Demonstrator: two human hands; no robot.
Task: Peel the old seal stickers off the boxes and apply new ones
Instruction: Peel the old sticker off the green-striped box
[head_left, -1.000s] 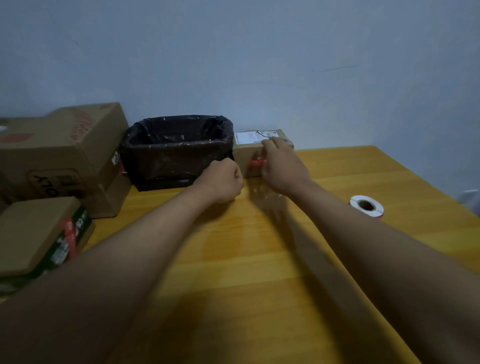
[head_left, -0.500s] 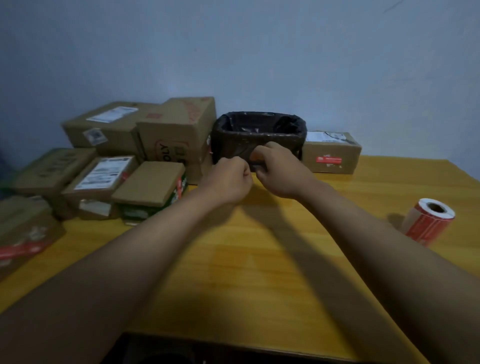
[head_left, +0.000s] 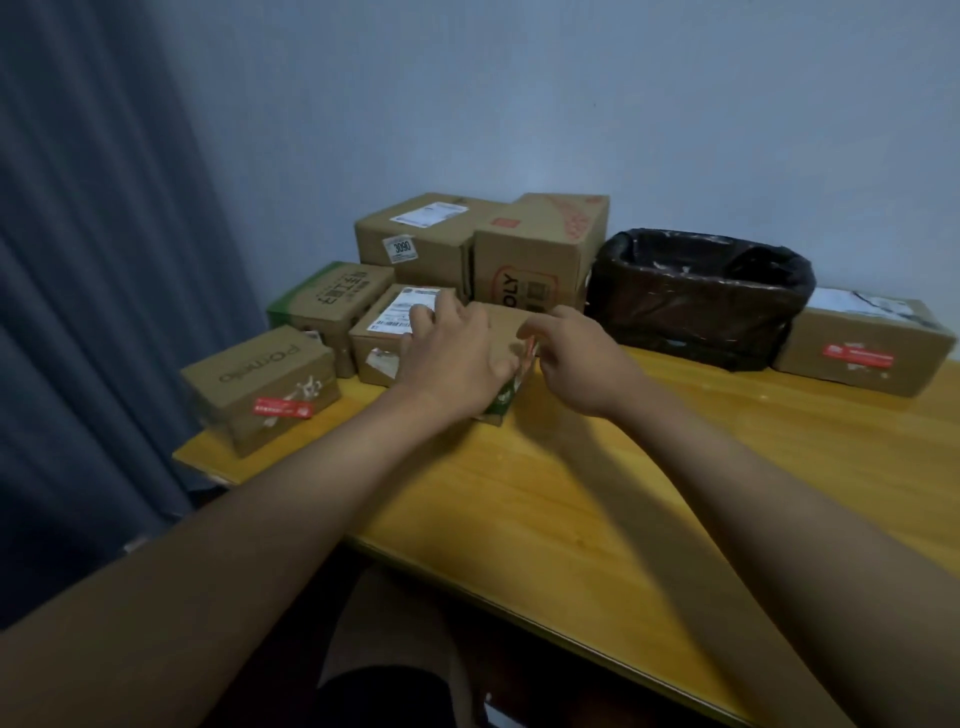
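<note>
The left hand (head_left: 452, 348) lay with fingers spread over the top of a small cardboard box (head_left: 501, 332) at table (head_left: 571, 493) centre; the right hand (head_left: 576, 358), fingers curled, touched its three o'clock edge. Whether it pinched anything I could not tell. The box looked light, stiff, best gripped by opposite sides.
</note>
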